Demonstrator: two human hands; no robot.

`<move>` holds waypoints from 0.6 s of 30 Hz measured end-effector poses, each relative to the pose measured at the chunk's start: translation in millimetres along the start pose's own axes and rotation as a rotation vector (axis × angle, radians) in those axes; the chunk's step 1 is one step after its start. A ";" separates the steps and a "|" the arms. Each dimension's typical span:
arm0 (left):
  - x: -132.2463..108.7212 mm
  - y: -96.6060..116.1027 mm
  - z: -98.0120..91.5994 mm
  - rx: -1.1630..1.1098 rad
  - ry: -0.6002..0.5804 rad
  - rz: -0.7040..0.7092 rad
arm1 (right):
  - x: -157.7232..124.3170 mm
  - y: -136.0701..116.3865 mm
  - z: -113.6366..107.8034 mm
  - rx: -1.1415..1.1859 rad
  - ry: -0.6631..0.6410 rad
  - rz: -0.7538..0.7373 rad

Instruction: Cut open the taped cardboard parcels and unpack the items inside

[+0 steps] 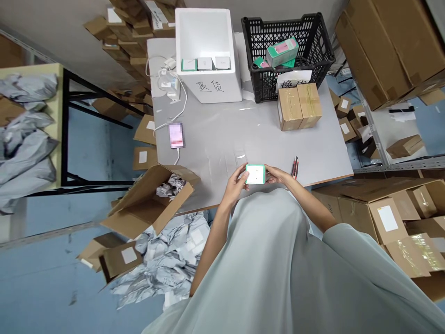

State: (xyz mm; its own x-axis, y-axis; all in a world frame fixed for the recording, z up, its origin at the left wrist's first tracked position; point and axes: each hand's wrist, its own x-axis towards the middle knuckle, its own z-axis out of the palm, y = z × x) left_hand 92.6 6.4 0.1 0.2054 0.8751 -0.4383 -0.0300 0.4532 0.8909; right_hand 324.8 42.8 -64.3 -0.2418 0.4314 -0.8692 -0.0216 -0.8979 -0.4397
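Note:
A small white box with green edges is held level over the front edge of the grey table. My left hand grips its left end, thumb on top and fingers around the side. At the right end, the fingers of my right hand are closed on the box's green side. A red and black utility knife lies on the table just right of my right hand. Small print on the box's upper face is too fine to read.
A white foam bin with small boxes and a black crate with green and pink boxes stand at the back. Two taped cartons sit before the crate. A phone charges at left. An open carton leans at the front left.

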 end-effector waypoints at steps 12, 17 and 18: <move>-6.0 -16.0 -4.1 -0.085 -0.031 -0.057 | -14.2 -20.3 -10.4 0.167 0.163 -0.353; -6.3 -41.3 0.0 -0.103 -0.079 -0.163 | -24.7 -36.8 -17.5 0.092 0.142 -0.638; -5.6 -46.4 1.6 -0.112 -0.084 -0.161 | -25.3 -38.3 -17.3 0.067 0.124 -0.675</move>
State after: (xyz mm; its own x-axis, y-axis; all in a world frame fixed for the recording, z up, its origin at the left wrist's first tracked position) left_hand 94.5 -19.8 -38.6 0.2967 0.7745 -0.5586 -0.0974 0.6065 0.7891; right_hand 348.5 67.7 -29.4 -0.0416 0.9013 -0.4312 -0.1894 -0.4309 -0.8823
